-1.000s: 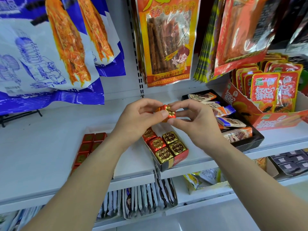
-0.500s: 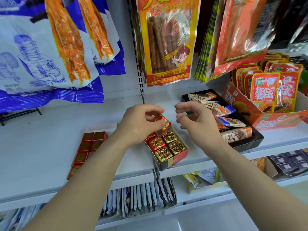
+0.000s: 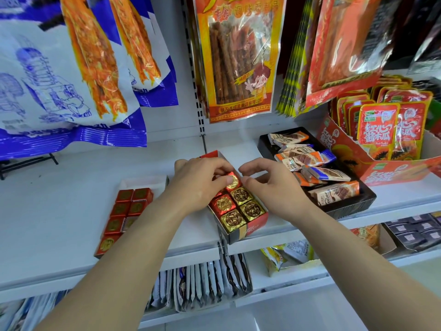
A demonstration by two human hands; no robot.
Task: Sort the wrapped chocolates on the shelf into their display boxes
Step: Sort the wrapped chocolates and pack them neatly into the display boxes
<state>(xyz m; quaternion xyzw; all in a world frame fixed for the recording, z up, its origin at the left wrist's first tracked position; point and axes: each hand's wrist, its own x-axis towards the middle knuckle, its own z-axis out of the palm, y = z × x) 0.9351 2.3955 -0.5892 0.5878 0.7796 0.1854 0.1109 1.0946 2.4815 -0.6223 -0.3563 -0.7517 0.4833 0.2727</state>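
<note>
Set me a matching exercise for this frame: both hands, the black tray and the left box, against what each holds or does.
1 left hand
2 right hand
3 black tray
4 left box

a red-wrapped squares only
b thumb on a chocolate in the middle box
c bar-shaped packets
d holds nothing

Pairs: 1-b, 2-d, 3-c, 4-a
</note>
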